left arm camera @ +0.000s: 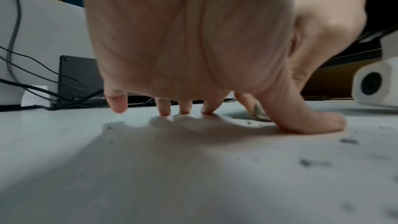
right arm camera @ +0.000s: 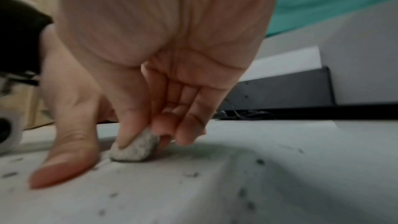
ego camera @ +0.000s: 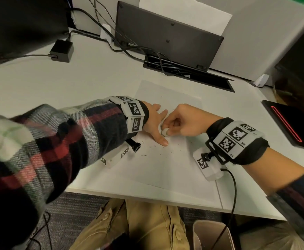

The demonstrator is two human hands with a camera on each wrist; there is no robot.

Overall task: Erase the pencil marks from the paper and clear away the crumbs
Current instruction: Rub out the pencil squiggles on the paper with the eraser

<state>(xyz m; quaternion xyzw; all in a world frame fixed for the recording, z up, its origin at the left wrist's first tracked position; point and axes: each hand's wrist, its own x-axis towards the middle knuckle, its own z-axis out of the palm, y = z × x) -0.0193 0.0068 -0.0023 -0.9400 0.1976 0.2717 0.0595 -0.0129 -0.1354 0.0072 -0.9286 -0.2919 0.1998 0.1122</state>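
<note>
Well: 1 eraser w/ right hand, 1 paper, many crumbs.

Dim, even light; blurred, edge-warped wrist views

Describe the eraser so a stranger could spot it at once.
On the white desk lies a sheet of paper speckled with dark crumbs. Two hands meet at its middle: the left hand pressed flat, the right hand curled. The eraser is the small grey-white lump pinched in the right hand's fingertips, touching the paper.
</note>
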